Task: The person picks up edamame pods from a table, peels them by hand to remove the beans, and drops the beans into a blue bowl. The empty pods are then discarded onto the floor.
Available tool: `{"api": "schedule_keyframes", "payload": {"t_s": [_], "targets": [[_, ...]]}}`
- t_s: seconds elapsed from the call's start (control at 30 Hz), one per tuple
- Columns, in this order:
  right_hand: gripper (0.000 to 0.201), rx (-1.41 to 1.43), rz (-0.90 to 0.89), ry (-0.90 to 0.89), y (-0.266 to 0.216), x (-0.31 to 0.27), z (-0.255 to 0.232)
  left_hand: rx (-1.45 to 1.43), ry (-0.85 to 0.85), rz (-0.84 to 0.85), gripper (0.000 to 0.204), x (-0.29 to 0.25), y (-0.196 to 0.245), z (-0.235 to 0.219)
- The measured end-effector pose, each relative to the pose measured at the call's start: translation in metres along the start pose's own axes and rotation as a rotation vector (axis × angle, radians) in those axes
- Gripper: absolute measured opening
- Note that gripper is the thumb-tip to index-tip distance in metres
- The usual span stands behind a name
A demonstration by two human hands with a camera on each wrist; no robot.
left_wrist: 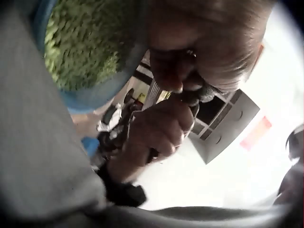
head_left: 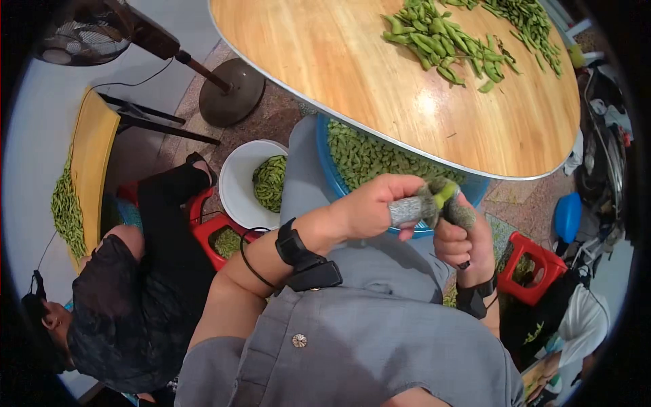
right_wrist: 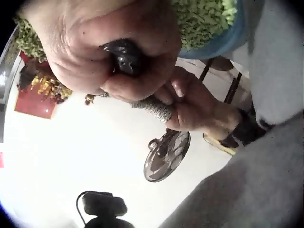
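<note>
Both hands meet over a blue basin (head_left: 324, 152) filled with green pods. My left hand (head_left: 380, 203), wearing grey knitted finger covers, pinches a green soybean pod (head_left: 445, 195) between thumb and finger. Against the pod's other side are the covered thumb and finger of my right hand (head_left: 468, 234). The lower fingers of that hand curl around a black glossy object (right_wrist: 127, 57), which looks like a small tool's handle; its working end is hidden. In the left wrist view the pod is hidden behind the fingers.
A round wooden table (head_left: 325, 61) overhangs the basin, with soybean pods (head_left: 434, 41) heaped on it. A white bucket (head_left: 234, 180) of pods and a red stool (head_left: 210, 234) stand left, near a seated person (head_left: 129, 319). Another red stool (head_left: 536, 271) is right; a fan (head_left: 230, 95) stands behind.
</note>
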State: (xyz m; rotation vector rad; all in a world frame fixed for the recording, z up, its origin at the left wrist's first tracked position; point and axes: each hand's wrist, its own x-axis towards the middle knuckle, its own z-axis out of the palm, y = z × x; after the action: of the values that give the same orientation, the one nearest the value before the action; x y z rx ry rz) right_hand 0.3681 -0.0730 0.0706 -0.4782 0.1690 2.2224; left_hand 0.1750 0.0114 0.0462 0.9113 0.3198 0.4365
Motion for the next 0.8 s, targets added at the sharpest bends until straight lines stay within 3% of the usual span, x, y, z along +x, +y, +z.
{"api": "schedule_keyframes", "payload": {"t_s": [0.07, 0.13, 0.2, 0.23, 0.3, 0.33, 0.4, 0.43, 0.5, 0.53, 0.6, 0.67, 0.77, 0.8], "targets": [[0.031, -0.150, -0.078, 0.121, -0.001, -0.007, 0.005, 0.079, -0.038, -0.036, 0.010, 0.000, -0.005, -0.004], [0.031, -0.873, -0.279, 0.369, 0.006, 0.000, 0.017, 0.186, -0.046, -0.033, 0.010, 0.001, -0.007, -0.007], [0.031, -1.020, -0.375, 0.357, 0.008, 0.004, 0.014, 0.392, 0.156, -0.082, 0.009, -0.001, -0.002, -0.005], [0.031, -1.028, -0.383, 0.397, 0.009, 0.007, 0.012, 0.404, 0.118, -0.093, 0.009, 0.000, -0.002, -0.005], [0.031, -1.018, -0.414, 0.440, 0.013, 0.011, 0.005, 1.073, 0.215, 0.136, 0.007, 0.000, -0.005, -0.007], [0.031, -1.053, -0.416, 0.428, 0.015, 0.013, 0.002, 1.083, 0.190, 0.133, 0.007, 0.002, -0.007, -0.009], [0.030, -1.074, -0.436, 0.422, 0.017, 0.010, -0.001, 1.466, 0.178, 0.530, 0.012, 0.005, -0.007, -0.011], [0.030, -0.992, -0.409, 0.382, 0.016, 0.008, -0.003, 1.469, 0.158, 0.535, 0.012, 0.004, -0.006, -0.009], [0.030, -0.910, -0.391, 0.346, 0.014, 0.004, -0.003, 1.047, 0.170, 0.160, 0.016, -0.001, -0.003, -0.003], [0.030, -0.805, -0.338, 0.307, 0.013, 0.001, 0.000, 1.049, 0.159, 0.163, 0.016, -0.001, 0.000, -0.001], [0.030, -0.703, -0.290, 0.268, 0.008, -0.002, -0.001, -0.199, 0.204, -0.222, 0.016, 0.001, 0.005, 0.003], [0.032, -0.765, -0.233, 0.239, 0.000, -0.002, -0.010, -0.113, 0.207, -0.154, 0.022, 0.002, -0.005, -0.001], [0.026, -0.910, -0.385, 0.400, -0.005, 0.014, -0.026, 0.144, 0.200, -0.215, 0.013, 0.004, -0.009, -0.006], [0.025, -0.991, -0.448, 0.473, -0.006, 0.020, -0.030, 0.424, 0.139, -0.177, 0.013, 0.003, -0.013, -0.008]]}}
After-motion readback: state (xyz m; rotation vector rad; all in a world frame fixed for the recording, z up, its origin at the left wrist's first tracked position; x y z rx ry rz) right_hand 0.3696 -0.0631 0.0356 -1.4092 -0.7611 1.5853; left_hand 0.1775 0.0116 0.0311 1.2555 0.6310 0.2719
